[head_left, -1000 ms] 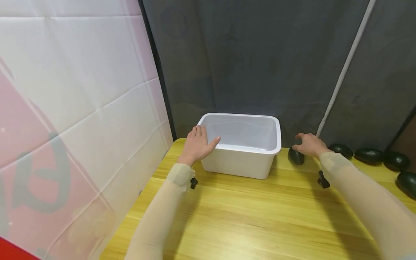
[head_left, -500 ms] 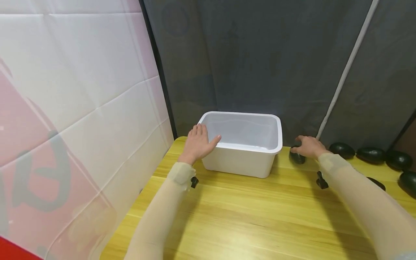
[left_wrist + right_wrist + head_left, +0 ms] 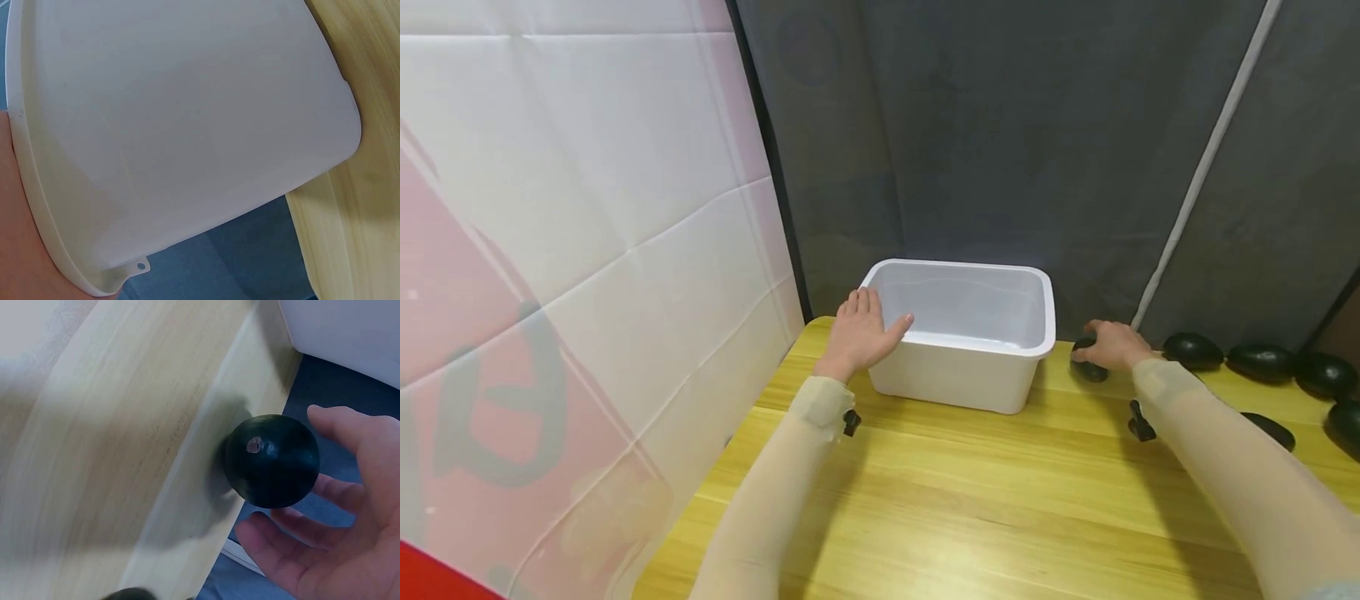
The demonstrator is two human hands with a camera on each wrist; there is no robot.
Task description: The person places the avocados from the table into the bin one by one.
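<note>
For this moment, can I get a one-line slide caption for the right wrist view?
Right hand cupped around a dark green avocado at the edge of the wooden table.

Both arms extended forward, sleeved. Left hand (image 3: 859, 331) flat, fingers straight, thumb spread, centre of frame. Right hand (image 3: 1114, 345) at right, fingers (image 3: 284, 562) loosely curved, cupped.
</note>
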